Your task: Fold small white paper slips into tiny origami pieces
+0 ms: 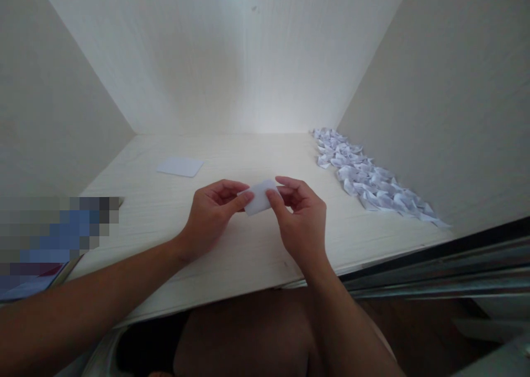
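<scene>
A small folded white paper [260, 197] is held between both hands just above the pale wooden shelf surface [174, 217]. My left hand [213, 214] pinches its left edge with thumb and fingers. My right hand [300, 217] pinches its right side, thumb on top. Both forearms reach in from the near edge.
A flat white paper sheet [180, 166] lies at the back left. A long heap of several folded white paper pieces [368, 178] runs along the right wall. Pale walls enclose the shelf on three sides. A blurred patch [53, 239] covers the near left; a dark rail [434, 261] lies at right.
</scene>
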A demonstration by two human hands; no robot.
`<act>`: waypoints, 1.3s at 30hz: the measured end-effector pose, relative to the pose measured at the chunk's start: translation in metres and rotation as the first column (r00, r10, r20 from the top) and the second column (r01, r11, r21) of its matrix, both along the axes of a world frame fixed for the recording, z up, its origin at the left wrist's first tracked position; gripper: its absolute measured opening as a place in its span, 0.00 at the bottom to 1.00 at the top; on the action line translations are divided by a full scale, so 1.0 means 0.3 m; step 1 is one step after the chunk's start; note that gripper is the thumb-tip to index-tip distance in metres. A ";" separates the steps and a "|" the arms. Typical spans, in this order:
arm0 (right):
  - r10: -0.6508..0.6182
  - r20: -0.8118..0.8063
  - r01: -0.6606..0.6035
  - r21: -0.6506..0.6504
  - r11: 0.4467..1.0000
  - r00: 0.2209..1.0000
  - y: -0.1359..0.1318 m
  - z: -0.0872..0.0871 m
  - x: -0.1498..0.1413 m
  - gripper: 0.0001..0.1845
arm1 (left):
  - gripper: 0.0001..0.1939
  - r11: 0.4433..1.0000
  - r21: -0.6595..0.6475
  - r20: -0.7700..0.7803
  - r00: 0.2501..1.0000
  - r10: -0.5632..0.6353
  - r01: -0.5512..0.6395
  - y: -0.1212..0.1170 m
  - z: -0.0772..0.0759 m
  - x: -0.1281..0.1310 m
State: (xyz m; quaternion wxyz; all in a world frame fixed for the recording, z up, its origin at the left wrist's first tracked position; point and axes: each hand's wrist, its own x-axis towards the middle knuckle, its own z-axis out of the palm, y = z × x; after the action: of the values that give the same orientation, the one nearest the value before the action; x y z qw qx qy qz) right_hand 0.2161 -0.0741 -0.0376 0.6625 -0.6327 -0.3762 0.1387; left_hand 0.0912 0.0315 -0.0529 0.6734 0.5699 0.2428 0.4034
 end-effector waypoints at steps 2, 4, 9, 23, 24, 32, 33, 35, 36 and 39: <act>0.019 -0.012 -0.019 -0.001 1.000 1.000 -0.002 0.002 0.010 0.14 | 0.14 0.998 0.070 -0.039 0.999 -0.001 0.003 -0.002 0.000 -0.002; 0.064 -0.017 -0.064 -0.010 0.998 0.998 -0.006 0.005 0.023 0.14 | 0.14 0.990 0.140 -0.073 0.997 -0.006 0.016 -0.005 0.000 -0.006; 0.221 0.012 -0.219 -0.095 0.971 0.975 -0.019 0.016 0.058 0.19 | 0.13 0.941 0.328 -0.095 0.994 -0.057 0.086 -0.012 0.000 -0.015; 0.352 0.290 -0.289 -0.236 0.928 0.890 -0.030 -0.007 0.096 0.24 | 0.07 0.907 0.398 -0.100 0.990 -0.104 0.135 0.004 0.014 -0.014; 0.345 0.297 -0.287 -0.222 0.932 0.891 -0.028 -0.012 0.093 0.24 | 0.07 0.906 0.406 -0.085 0.992 -0.096 0.122 0.004 0.012 -0.014; 0.264 0.256 -0.236 -0.136 0.962 0.930 -0.017 -0.019 0.075 0.23 | 0.06 0.910 0.414 0.058 0.998 -0.010 -0.015 0.005 -0.002 -0.003; 0.253 0.256 -0.225 -0.132 0.965 0.933 -0.017 -0.017 0.073 0.23 | 0.06 0.910 0.415 0.064 0.998 -0.007 -0.020 0.003 0.000 -0.004; 0.228 0.279 -0.203 -0.118 0.972 0.933 -0.021 -0.012 0.071 0.22 | 0.06 0.908 0.419 0.067 0.998 -0.005 -0.024 0.000 0.006 -0.007; 0.216 0.297 -0.191 -0.112 0.975 0.930 -0.024 -0.011 0.070 0.22 | 0.06 0.906 0.422 0.063 0.998 0.003 -0.029 -0.002 0.009 -0.008; 0.190 0.333 -0.168 -0.094 0.981 0.924 -0.031 -0.008 0.069 0.21 | 0.06 0.899 0.435 0.050 0.998 0.031 -0.050 -0.008 0.015 -0.009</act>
State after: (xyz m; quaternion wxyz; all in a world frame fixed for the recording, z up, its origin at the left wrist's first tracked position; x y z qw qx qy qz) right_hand 0.2367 -0.0834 -0.0400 0.5514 -0.6309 -0.5367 0.0993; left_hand 0.0885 0.0291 -0.0482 0.5252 0.6925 0.1437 0.4733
